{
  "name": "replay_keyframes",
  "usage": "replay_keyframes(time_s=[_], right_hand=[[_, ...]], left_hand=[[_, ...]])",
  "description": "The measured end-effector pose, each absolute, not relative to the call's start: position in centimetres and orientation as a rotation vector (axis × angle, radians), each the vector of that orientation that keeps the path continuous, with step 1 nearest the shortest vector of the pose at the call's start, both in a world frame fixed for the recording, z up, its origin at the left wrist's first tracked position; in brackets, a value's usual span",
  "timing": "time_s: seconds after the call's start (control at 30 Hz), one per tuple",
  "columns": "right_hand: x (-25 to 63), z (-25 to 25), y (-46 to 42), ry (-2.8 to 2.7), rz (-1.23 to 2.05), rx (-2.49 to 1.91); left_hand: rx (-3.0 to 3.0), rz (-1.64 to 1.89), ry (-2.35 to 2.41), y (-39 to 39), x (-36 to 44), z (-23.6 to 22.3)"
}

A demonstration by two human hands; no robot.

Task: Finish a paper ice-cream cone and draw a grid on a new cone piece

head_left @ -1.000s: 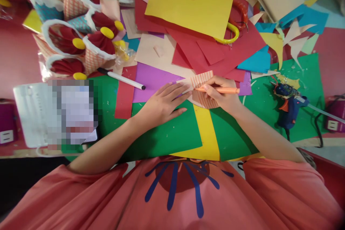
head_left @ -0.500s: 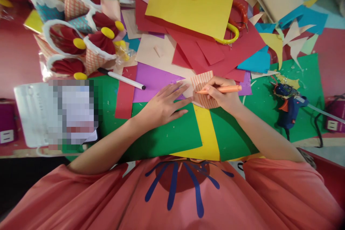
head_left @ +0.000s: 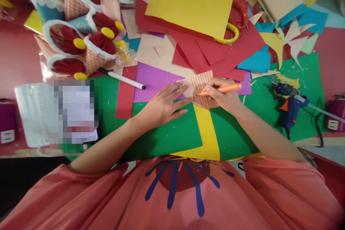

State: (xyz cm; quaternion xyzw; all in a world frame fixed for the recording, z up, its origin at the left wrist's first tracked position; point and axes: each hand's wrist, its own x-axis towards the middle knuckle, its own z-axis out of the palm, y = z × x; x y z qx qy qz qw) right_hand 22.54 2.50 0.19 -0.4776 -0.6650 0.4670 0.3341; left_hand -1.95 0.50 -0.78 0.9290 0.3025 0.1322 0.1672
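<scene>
An orange marker (head_left: 228,88) is held in my right hand (head_left: 222,95), its tip on a beige piece of paper or foam (head_left: 201,79) with orange stripes. My left hand (head_left: 164,105) lies flat with its fingers spread, the fingertips on the left, unstriped part of that piece. Beneath are a purple sheet (head_left: 151,82), a yellow strip (head_left: 206,125) and green sheets (head_left: 167,133). To the left of my left hand rests a white pen (head_left: 126,80) with black ends. Part of the striped piece is hidden by my right hand.
Several decorated cones (head_left: 95,52) crowd the upper left, above a phone (head_left: 78,111). A blue glue gun (head_left: 288,111) with a cord lies at the right. Yellow-handled scissors (head_left: 233,34) stick out from under a yellow sheet (head_left: 191,3). Red sheets (head_left: 215,54) and cut scraps spread across the back.
The marker tip has moved slightly down and to the right over the striped piece. My left hand's fingers have spread a little wider and shifted slightly.
</scene>
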Motion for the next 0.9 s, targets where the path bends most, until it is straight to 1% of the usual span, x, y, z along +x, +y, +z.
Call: replay_keyframes(time_s=[0.13,0.33,0.6,0.8,0.9], right_hand=[[22.46,0.07,2.55,-1.764,1.185,-1.216],[22.29,0.63,2.62,-1.744,1.289,-1.244],[22.33,0.22,2.5,-1.788,1.161,-1.241],[22.31,0.29,2.53,-1.785,1.279,-1.194],[22.33,0.37,2.59,-1.788,1.275,-1.182]], left_hand=[[2.617,0.372,0.876,0.45,-1.95,-0.86],[2.638,0.389,0.864,0.46,-1.94,-0.86],[2.605,0.344,0.88,0.47,-1.95,-0.79],[2.621,0.363,0.876,0.46,-1.94,-0.87],[2.649,0.377,0.868,0.46,-1.93,-0.84]])
